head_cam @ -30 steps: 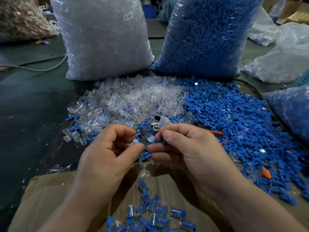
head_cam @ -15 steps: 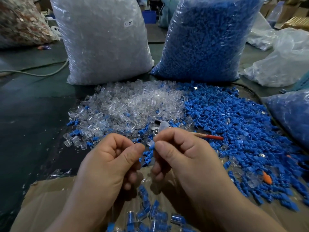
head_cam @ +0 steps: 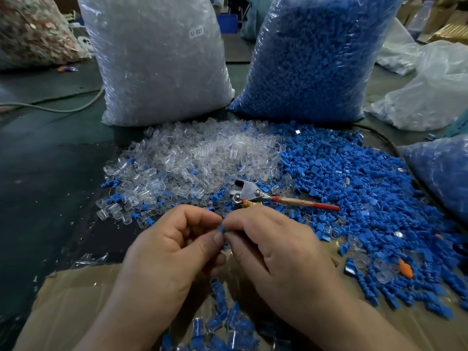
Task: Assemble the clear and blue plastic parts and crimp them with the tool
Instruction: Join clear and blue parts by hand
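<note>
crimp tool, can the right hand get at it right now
Probably yes. The crimp tool lies uncovered on the loose parts just beyond the right hand's knuckles. But that hand and the left hand both pinch a small blue part, so it would likely have to let go first.

1. A grey cable (head_cam: pixel 63 107) snakes across the dark green surface (head_cam: pixel 38 186) at far left.
2. A sack of mixed reddish scrap (head_cam: pixel 33 34) slumps in the far left corner.
3. A blue crate (head_cam: pixel 228 22) sits far back.
4. Crumpled clear plastic bags (head_cam: pixel 430 97) lie heaped at right.
5. A brown cardboard sheet (head_cam: pixel 76 300) lies nearest, with a torn scrap of clear film (head_cam: pixel 88 258) at its left edge.
</note>
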